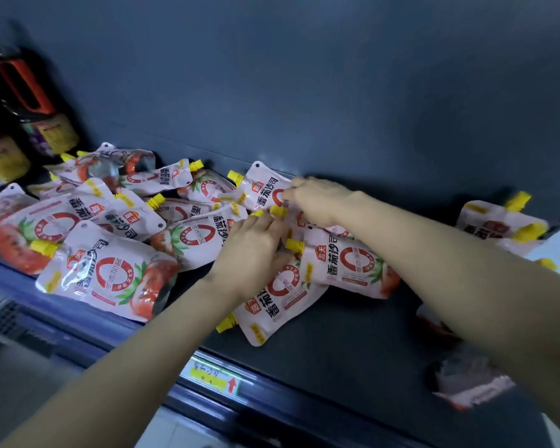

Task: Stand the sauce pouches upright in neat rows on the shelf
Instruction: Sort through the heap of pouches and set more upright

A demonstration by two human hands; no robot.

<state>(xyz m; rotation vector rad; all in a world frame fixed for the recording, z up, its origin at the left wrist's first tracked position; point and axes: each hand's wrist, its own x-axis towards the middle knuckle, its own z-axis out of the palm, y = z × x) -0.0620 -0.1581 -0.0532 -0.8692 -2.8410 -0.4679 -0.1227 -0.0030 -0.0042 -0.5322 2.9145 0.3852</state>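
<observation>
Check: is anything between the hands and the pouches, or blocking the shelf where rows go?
Nothing between: the right hand grips a pouch at the back, the left hand rests on the heap. Row space is blocked: pouches lie flat across the shelf, left, middle and far right.

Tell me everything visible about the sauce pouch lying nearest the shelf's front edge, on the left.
This pouch is glossy white plastic printed with a red ring, Chinese characters and a tomato, with a yellow cap at one top corner. It lies flat, face up, at the shelf front, overlapping neighbouring pouches. Neither the left hand nor the right hand touches it.
</observation>
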